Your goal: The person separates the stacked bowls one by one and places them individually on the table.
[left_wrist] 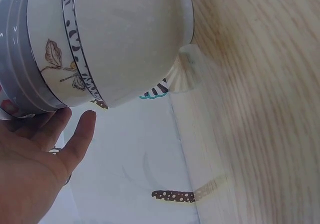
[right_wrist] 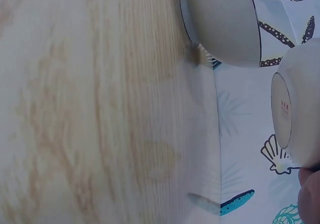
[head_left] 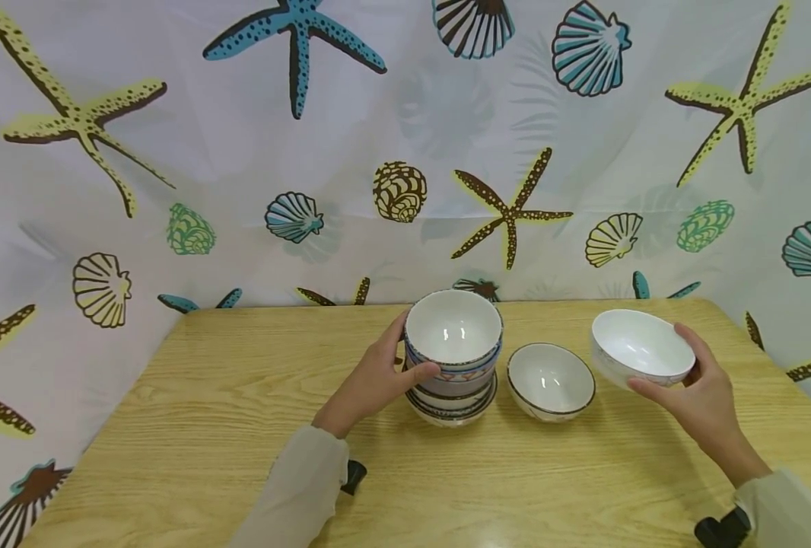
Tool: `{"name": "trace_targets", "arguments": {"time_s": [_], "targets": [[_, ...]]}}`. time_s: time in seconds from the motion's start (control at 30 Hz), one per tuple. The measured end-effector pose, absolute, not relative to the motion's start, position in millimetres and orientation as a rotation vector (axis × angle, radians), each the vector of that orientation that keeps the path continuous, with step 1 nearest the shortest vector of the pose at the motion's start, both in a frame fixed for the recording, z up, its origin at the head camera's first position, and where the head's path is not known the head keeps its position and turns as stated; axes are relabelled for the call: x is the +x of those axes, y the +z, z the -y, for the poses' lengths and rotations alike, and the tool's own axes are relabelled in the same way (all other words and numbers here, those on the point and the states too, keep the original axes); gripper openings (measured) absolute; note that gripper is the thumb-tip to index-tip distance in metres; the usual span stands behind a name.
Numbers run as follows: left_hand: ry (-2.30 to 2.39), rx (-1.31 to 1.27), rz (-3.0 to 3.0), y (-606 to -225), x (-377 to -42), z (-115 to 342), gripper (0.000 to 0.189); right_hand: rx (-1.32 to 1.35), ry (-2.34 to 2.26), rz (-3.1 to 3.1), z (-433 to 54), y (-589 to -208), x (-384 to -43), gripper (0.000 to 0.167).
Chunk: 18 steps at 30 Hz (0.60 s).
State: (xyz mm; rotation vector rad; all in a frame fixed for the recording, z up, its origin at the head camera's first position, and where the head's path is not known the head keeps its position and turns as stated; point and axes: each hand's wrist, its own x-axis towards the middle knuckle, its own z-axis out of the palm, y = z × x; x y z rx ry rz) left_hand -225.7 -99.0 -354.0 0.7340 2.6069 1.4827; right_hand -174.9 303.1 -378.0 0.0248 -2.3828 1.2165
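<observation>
Fingers (head_left: 697, 352) of the right hand (head_left: 710, 399) curl behind the rim of a white bowl (head_left: 641, 346) at centre right of the frame, with the thumb below its near side: a part-spread pinch on one edge. The right wrist view shows this bowl's underside and red mark, so it is off the table (head_left: 255, 380), and it leans a little.

Near the middle of the frame, the left hand (head_left: 376, 379) grips a bowl stack (head_left: 463, 374) high on its left side, thumb across the front and fingers spread round the far side. A second bowl (head_left: 551, 380) sits between the two, just right of the stack.

The bowls look like glazed ceramic: probably stiff, smooth, rather slippery and easy to chip, light singly but heavy together. A single bowl should be safest with thumb and fingers opposed across its wall; the stack seems better steadied low, from both sides.
</observation>
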Motion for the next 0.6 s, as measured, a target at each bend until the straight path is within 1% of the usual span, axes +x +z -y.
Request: {"name": "trace_targets", "arguments": {"time_s": [0.6], "targets": [[1.479, 0.735, -2.602, -353.9, -225.6, 100.0, 0.099, -0.068, 1.161, 2.491, -313.3, -388.4, -173.4, 0.096]]}}
